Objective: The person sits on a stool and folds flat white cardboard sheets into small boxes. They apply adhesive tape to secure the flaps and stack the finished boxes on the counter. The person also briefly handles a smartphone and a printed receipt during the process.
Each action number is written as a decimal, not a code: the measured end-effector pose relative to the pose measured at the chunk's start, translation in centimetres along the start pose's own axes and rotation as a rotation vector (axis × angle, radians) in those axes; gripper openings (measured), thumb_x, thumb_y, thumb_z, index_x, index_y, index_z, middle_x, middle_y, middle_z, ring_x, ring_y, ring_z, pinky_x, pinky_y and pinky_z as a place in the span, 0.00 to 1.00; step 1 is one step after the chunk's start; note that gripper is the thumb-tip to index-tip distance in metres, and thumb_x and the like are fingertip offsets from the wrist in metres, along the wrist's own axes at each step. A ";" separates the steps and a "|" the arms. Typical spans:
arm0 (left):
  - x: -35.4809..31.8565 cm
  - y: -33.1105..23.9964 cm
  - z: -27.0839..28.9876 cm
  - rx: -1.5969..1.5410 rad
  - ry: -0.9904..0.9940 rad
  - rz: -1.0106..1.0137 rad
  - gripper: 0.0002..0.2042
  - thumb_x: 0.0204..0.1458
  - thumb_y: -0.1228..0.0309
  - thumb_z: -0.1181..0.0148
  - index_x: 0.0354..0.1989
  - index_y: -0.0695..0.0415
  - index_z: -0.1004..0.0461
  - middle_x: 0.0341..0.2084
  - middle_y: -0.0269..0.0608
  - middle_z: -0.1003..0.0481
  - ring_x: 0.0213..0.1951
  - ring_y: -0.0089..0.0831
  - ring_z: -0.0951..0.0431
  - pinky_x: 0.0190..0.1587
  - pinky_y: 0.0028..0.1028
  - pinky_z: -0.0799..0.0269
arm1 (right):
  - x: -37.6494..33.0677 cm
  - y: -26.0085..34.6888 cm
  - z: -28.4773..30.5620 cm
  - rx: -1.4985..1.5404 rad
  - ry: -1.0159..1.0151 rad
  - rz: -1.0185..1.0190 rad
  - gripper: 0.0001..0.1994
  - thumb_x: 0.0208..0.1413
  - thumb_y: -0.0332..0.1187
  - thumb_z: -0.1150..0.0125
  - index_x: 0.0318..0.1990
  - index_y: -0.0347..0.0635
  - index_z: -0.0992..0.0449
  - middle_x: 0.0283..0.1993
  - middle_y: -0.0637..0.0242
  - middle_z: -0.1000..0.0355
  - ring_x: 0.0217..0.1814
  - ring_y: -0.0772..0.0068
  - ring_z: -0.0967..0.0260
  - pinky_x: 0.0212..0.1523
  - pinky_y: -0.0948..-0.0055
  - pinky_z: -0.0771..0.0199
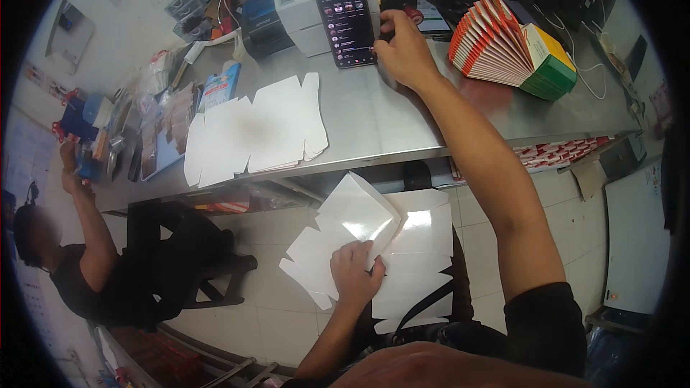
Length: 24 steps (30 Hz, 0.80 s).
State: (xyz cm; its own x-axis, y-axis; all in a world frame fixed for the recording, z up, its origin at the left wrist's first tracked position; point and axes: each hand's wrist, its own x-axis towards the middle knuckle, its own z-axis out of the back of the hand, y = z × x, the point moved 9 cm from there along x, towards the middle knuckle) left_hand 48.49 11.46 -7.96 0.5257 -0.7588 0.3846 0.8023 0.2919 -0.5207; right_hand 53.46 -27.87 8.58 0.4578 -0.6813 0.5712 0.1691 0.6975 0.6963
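A phone [345, 25] with a lit dark screen leans upright against a white label printer [302, 0] on the metal table. At its lower right edge is my right hand [406, 50]; the thumb touches the phone there, and the bent index finger stands apart from it. My left hand [353, 273] lies on a partly folded, glossy white cardboard box blank [413, 280] over my lap. Its fingers rest on the surface near the raised fold, with the thumb apart. More flat white box blanks [259, 129] are stacked on the table to the left.
Fanned orange-and-white packets [492, 39] and a green-and-yellow box [548, 65] stand on the metal table [374, 115] at right. At far left a person [93, 259] sits by a stool [223, 276], hands near bagged goods [158, 111]. A black device [266, 25] sits beside the printer.
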 end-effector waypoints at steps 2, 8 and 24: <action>-0.1 0.2 0.0 0.002 -0.007 -0.007 0.19 0.45 0.68 0.31 0.48 0.55 0.21 0.44 0.41 0.25 0.45 0.44 0.27 0.48 0.41 0.32 | 0.0 -0.7 -0.6 0.074 0.096 -0.094 0.26 0.53 0.33 0.35 0.60 0.39 0.31 0.56 0.53 0.27 0.59 0.52 0.27 0.59 0.58 0.26; 0.0 0.0 0.1 0.005 -0.012 -0.014 0.19 0.46 0.68 0.31 0.48 0.55 0.21 0.44 0.41 0.25 0.45 0.44 0.27 0.48 0.41 0.32 | 0.1 -1.2 -1.5 0.039 0.132 -0.045 0.24 0.51 0.32 0.34 0.57 0.36 0.28 0.54 0.54 0.25 0.58 0.55 0.25 0.60 0.60 0.27; 0.1 0.0 0.1 -0.002 -0.005 0.001 0.18 0.45 0.69 0.31 0.48 0.55 0.21 0.44 0.44 0.24 0.46 0.45 0.26 0.50 0.41 0.32 | -0.2 -1.0 -1.5 0.016 0.166 -0.080 0.23 0.53 0.31 0.37 0.57 0.36 0.28 0.51 0.54 0.23 0.56 0.55 0.24 0.59 0.60 0.26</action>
State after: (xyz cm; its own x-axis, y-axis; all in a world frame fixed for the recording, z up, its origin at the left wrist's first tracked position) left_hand 48.54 11.44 -7.80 0.5276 -0.7559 0.3877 0.8014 0.2915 -0.5222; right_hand 54.46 -28.08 7.14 0.5814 -0.6873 0.4354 0.1972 0.6383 0.7441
